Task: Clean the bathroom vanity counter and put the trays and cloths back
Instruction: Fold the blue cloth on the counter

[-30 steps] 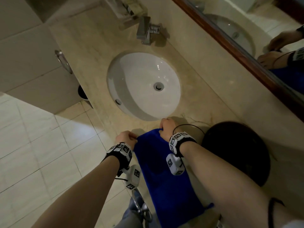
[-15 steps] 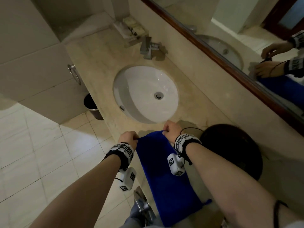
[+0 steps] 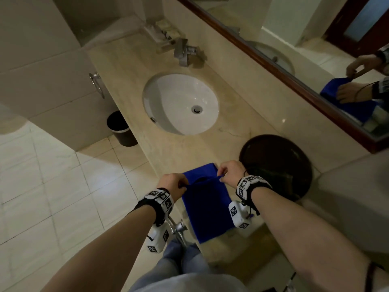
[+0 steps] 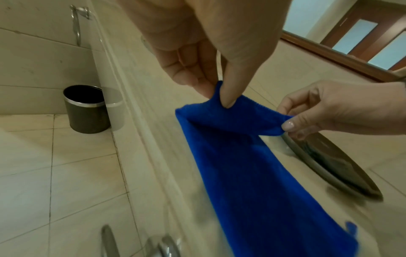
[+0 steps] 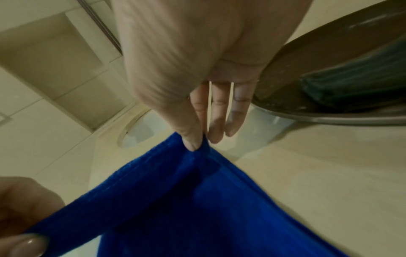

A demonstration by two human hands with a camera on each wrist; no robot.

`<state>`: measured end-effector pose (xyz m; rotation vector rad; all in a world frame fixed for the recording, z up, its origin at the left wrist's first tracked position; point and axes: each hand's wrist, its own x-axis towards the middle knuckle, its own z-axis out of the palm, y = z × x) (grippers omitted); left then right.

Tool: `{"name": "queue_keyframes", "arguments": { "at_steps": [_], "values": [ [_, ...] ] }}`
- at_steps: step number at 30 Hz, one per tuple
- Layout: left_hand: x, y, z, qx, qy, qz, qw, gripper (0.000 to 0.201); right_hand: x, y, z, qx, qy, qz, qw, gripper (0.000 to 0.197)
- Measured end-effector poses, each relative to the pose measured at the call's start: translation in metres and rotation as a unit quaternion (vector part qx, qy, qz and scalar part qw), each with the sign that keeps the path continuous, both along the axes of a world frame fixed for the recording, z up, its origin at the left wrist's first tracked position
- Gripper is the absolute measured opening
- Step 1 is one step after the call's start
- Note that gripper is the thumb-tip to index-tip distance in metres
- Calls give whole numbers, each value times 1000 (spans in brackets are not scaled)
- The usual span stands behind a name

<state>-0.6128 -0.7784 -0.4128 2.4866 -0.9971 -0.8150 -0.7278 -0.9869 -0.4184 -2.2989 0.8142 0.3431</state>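
Note:
A blue cloth (image 3: 208, 207) lies lengthwise on the near end of the beige vanity counter (image 3: 130, 66). My left hand (image 3: 181, 185) pinches its far left corner between thumb and fingers (image 4: 226, 99). My right hand (image 3: 221, 175) pinches the far right corner (image 5: 195, 142). Both corners are raised off the counter, and the far edge (image 4: 237, 114) sags between the two hands. A dark round tray (image 3: 294, 148) sits just right of the cloth, with a dark green folded cloth (image 5: 362, 83) inside it.
A white sink (image 3: 181, 102) with a square faucet (image 3: 185, 51) lies beyond the cloth. A small tray of toiletries (image 3: 162, 32) sits in the back corner. A mirror (image 3: 294, 39) runs along the right. A black bin (image 3: 120, 127) stands on the tiled floor at left.
Both hands have lifted the cloth's far edge off the counter and drawn it a little toward me. The head view has tilted up, showing more of the counter.

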Motion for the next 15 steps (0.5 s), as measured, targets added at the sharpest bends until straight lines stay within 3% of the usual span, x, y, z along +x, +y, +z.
{"name": "queue_keyframes", "arguments": {
  "at_steps": [5, 15],
  "values": [
    [-51, 12, -19, 24, -7, -71, 997, 19, -50, 11, -11, -32, 19, 26, 999, 25],
    [-102, 17, -36, 52, 6, -109, 993, 20, -104, 17, -20, -53, 69, 88, 992, 32]
  ]
}}
